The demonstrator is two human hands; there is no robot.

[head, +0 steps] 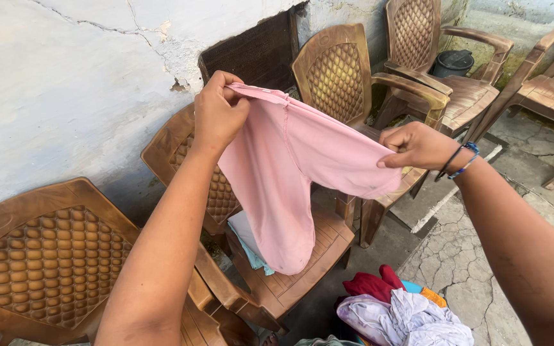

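Note:
A pink cloth garment hangs stretched between my two hands above a brown plastic chair. My left hand pinches its upper edge high up, near the wall. My right hand, with bead bracelets on the wrist, grips the other end lower and to the right. The garment's lower part droops down to the chair seat, where a folded light blue and white cloth lies.
Several brown plastic chairs stand along the cracked white wall. A pile of clothes, red, white and orange, sits at the bottom on the stone floor. A dark bucket stands behind the far chairs.

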